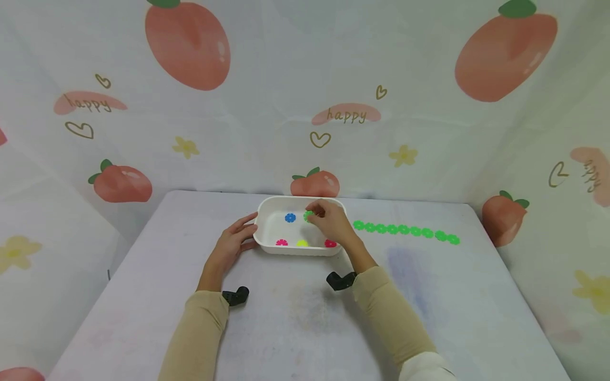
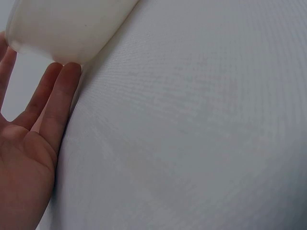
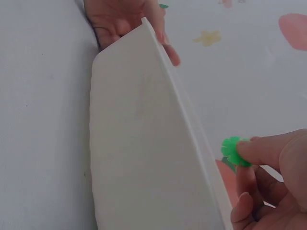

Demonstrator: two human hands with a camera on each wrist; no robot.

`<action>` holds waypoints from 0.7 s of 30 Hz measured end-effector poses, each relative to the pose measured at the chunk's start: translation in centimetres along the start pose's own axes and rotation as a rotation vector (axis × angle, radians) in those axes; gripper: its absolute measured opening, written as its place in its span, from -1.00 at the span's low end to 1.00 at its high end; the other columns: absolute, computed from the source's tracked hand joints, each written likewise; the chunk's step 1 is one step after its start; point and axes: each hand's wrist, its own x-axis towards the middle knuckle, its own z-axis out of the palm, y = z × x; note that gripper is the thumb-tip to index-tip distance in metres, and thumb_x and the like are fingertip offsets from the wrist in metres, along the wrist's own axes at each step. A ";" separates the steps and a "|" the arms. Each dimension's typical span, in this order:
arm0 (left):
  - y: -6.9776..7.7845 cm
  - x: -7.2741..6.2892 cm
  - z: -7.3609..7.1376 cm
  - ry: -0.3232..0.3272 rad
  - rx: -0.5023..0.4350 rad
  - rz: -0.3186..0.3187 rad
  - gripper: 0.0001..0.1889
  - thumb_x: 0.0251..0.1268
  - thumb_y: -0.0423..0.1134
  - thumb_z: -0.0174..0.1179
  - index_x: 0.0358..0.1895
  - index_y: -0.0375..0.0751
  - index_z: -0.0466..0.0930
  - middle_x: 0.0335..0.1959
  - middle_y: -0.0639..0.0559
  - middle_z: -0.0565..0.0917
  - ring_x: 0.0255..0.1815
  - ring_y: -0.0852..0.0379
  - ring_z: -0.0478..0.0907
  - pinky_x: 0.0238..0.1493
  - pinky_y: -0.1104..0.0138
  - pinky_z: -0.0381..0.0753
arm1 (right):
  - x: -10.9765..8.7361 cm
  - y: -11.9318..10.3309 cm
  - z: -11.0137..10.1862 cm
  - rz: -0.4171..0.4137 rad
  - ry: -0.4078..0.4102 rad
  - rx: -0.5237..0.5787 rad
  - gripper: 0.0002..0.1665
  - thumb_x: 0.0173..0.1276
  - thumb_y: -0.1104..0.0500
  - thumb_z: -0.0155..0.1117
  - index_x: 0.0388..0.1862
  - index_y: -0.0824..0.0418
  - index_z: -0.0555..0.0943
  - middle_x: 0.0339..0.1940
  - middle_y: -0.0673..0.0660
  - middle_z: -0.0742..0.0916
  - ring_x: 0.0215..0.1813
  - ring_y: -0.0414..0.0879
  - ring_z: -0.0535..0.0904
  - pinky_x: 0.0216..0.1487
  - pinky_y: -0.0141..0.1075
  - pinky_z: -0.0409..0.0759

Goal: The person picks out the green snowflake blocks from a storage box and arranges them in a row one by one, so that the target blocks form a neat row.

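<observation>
My right hand (image 1: 331, 219) is above the right part of a white plastic tray (image 1: 267, 247), pinching a green flower-shaped disc (image 3: 232, 149) between thumb and fingers. My left hand (image 1: 232, 244) touches the tray's left end; in the left wrist view its fingertips (image 2: 72, 69) meet the outer wall and the fingers look fairly straight. Inside the tray lie a blue disc (image 1: 290, 217), a pink disc (image 1: 281, 242), a yellow disc (image 1: 302, 243) and a red-pink disc (image 1: 330, 243). The near wall partly hides the lower ones.
A row of several green flower discs (image 1: 404, 229) stretches to the right of the tray on the white tabletop (image 1: 286, 328). Behind the table hangs a white cloth (image 1: 257, 127) printed with peaches. Black wrist mounts (image 1: 341, 281) sit on both forearms.
</observation>
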 end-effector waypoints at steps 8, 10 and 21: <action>-0.1 -0.1 -0.2 -0.004 -0.006 -0.008 -0.43 0.48 -0.07 0.24 0.50 0.12 0.38 0.28 -0.01 0.57 0.08 0.26 0.65 0.09 0.37 0.72 | -1.1 -0.2 -1.1 0.035 0.040 0.054 -0.73 0.44 0.12 0.35 0.08 0.08 0.68 -0.07 0.11 0.74 -0.05 0.01 0.64 -0.05 -0.25 0.70; -0.1 -0.1 -0.1 -0.003 -0.002 -0.011 -0.43 0.48 -0.07 0.24 0.51 0.12 0.38 0.30 -0.03 0.56 0.08 0.26 0.65 0.08 0.37 0.73 | -1.5 -0.3 -1.4 0.042 0.043 0.085 -0.71 0.44 0.10 0.36 0.11 0.08 0.68 -0.05 0.12 0.74 -0.04 0.02 0.65 -0.04 -0.26 0.70; 0.1 -0.1 0.0 -0.004 0.000 -0.010 -0.42 0.48 -0.04 0.24 0.51 0.14 0.37 0.36 -0.11 0.52 0.08 0.25 0.65 0.10 0.38 0.72 | -3.1 0.1 -3.3 0.035 0.091 0.191 -0.65 0.46 0.11 0.32 0.17 0.17 0.66 0.01 0.15 0.73 -0.01 0.03 0.62 -0.03 -0.31 0.64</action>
